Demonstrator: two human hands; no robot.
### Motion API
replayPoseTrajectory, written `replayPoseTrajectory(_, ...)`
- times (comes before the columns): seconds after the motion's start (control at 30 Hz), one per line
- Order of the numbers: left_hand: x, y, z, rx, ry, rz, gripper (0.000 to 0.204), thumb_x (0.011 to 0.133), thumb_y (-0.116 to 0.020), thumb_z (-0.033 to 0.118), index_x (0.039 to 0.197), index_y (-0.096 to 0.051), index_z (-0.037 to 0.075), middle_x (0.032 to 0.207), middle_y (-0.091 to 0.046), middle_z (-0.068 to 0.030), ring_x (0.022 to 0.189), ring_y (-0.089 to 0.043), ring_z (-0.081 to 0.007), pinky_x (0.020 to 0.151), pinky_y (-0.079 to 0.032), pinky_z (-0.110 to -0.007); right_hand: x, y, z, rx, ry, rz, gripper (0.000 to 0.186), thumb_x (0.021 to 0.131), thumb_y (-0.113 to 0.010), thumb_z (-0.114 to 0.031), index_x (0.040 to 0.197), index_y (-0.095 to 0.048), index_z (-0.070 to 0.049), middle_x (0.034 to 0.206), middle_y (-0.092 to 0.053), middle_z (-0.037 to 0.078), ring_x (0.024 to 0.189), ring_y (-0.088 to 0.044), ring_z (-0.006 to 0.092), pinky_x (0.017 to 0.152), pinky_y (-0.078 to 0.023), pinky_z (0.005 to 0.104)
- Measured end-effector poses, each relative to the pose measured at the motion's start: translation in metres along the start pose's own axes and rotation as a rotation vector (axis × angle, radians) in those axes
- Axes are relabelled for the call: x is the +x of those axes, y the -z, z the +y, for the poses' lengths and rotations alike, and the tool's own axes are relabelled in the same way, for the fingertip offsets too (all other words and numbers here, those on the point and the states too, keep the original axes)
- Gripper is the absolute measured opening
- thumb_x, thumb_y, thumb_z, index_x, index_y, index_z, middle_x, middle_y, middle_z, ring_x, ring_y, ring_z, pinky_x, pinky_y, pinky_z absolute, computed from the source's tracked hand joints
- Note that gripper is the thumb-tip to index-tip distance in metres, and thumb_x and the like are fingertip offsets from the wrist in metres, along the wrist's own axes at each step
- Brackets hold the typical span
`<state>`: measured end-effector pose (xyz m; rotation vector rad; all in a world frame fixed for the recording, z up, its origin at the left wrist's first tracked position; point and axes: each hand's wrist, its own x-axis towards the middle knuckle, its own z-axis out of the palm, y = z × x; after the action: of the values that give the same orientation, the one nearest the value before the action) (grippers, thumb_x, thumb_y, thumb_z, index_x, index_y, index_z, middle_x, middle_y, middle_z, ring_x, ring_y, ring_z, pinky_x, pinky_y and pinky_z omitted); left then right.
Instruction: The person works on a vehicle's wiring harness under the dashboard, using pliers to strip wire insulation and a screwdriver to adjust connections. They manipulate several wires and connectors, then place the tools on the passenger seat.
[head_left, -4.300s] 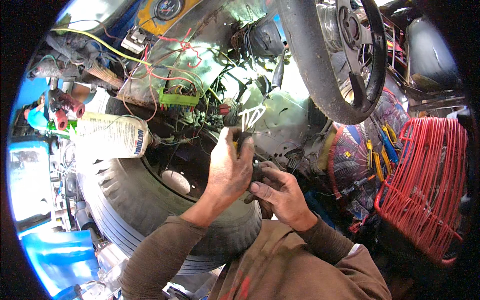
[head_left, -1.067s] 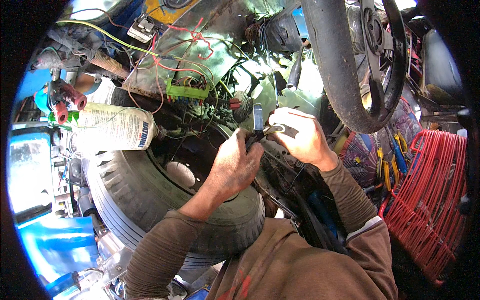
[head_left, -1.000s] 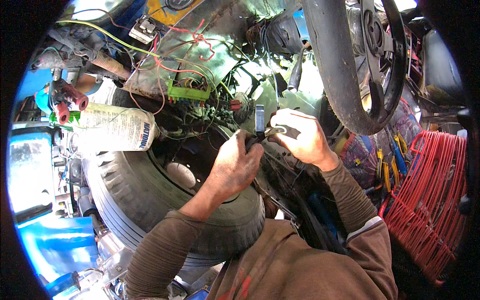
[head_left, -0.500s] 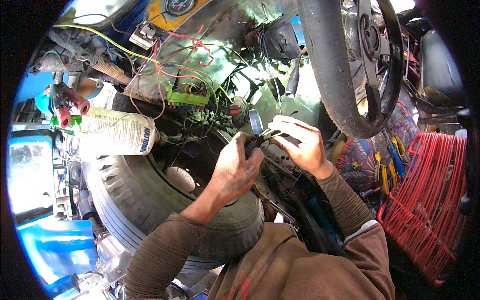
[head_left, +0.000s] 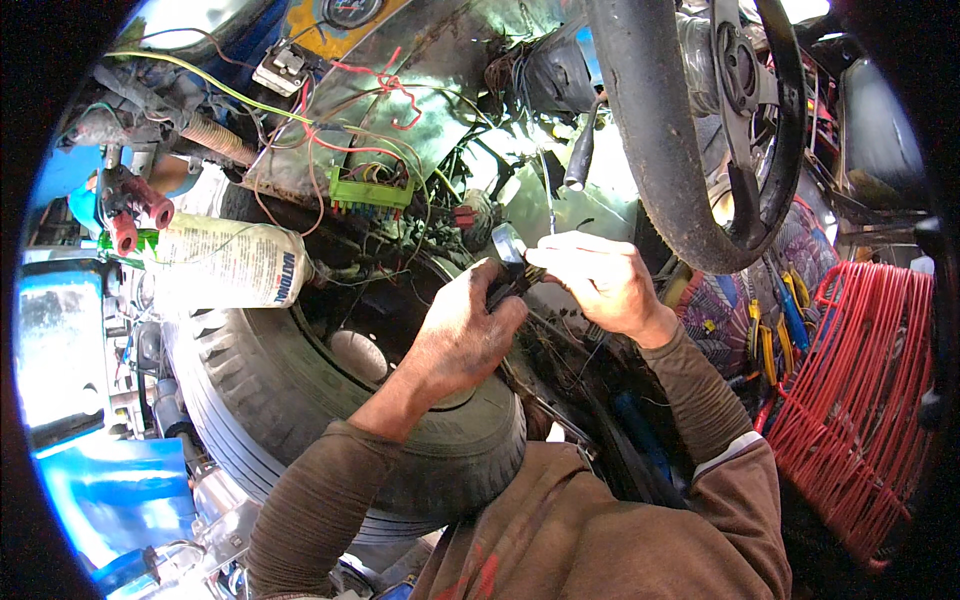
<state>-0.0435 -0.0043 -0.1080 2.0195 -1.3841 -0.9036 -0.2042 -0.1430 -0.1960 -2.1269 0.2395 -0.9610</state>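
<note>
My left hand [head_left: 465, 330] is wrapped round a small dark object with a blue-grey, round-edged top part [head_left: 508, 243], tilted leftward. My right hand [head_left: 610, 290] pinches at the same object from the right, its fingertips largely hiding what they grip. A thin wire [head_left: 548, 190] hangs just above that hand. Behind and below my hands lies a big tyre [head_left: 250, 380] with a dark rim. A green fuse block [head_left: 370, 192] with coloured wires and a red connector [head_left: 465, 218] sit beyond them.
A large black steering wheel [head_left: 660, 150] hangs at upper right. A white plastic bottle [head_left: 225, 260] lies left on the tyre. Red cord rack [head_left: 850, 400] and yellow-and-blue handled tools [head_left: 790, 310] are at right, a blue plastic piece [head_left: 110, 500] at lower left.
Since the oldest frame, my right hand has risen to the upper right and the white looped strips are out of sight. Over the last second the blue-grey part has tipped leftward.
</note>
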Motion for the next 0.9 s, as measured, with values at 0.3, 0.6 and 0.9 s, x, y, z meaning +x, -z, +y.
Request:
replayPoseTrajectory(0.3, 0.003, 0.006, 0.0, 0.053, 0.094, 0.013, 0.039, 0.09, -0.06, 0.026, 0.111, -0.062, -0.006, 0.101, -0.065, -0.0294, 0.096, -0.066, -0.0444, 0.087, -0.053, -0.044, 0.0, -0.003, -0.004, -0.077, 0.12, -0.045, 0.03, 0.085, -0.069, -0.002, 0.116, -0.07, -0.003, 0.112, -0.071, 0.016, 0.097, -0.072, 0.0347, 0.084, -0.06, 0.0404)
replayPoseTrajectory(0.6, 0.005, 0.006, 0.005, 0.164, 0.081, 0.066, 0.039, 0.089, -0.064, 0.023, 0.113, -0.059, -0.007, 0.095, -0.067, -0.0277, 0.09, -0.066, -0.0476, 0.08, -0.054, -0.047, 0.009, -0.003, -0.003, -0.142, 0.201, -0.04, 0.021, 0.075, -0.076, 0.003, 0.096, -0.071, 0.0, 0.103, -0.072, 0.015, 0.088, -0.073, 0.0328, 0.075, -0.061, 0.0379)
replayPoseTrajectory(0.9, 0.003, 0.002, 0.005, 0.347, -0.192, 0.201, 0.042, 0.086, -0.074, 0.013, 0.122, -0.056, 0.002, 0.094, -0.07, -0.0196, 0.091, -0.069, -0.0403, 0.082, -0.054, -0.047, 0.007, -0.012, -0.003, -0.128, 0.149, -0.026, 0.021, 0.077, -0.074, 0.003, 0.098, -0.071, -0.001, 0.101, -0.071, 0.015, 0.087, -0.072, 0.0323, 0.074, -0.06, 0.0387)
